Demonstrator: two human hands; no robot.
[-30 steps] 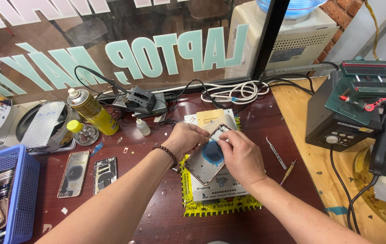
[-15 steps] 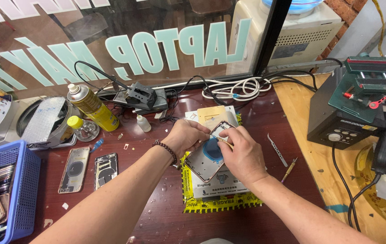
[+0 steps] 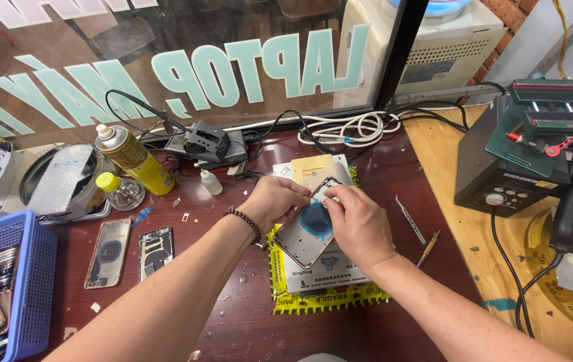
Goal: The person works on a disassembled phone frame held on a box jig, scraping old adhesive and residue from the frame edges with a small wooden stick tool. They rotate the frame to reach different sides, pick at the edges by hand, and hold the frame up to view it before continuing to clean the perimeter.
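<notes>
Both of my hands hold an opened phone housing with a round blue coil patch, tilted above a work pad edged in yellow tape. My left hand, with a bead bracelet on its wrist, grips the housing's upper left edge. My right hand pinches the housing's top right corner, thumb and finger on the frame. A tan card lies on the pad just behind the hands.
Two phone housings lie at left beside a blue basket. A yellow spray can, small bottles, a metal dish, tweezers, a screwdriver, cables and a rework station ring the pad. A glass window stands behind.
The view has drifted slightly. My hands stay on the housing, with the right fingers shifted up toward its top corner.
</notes>
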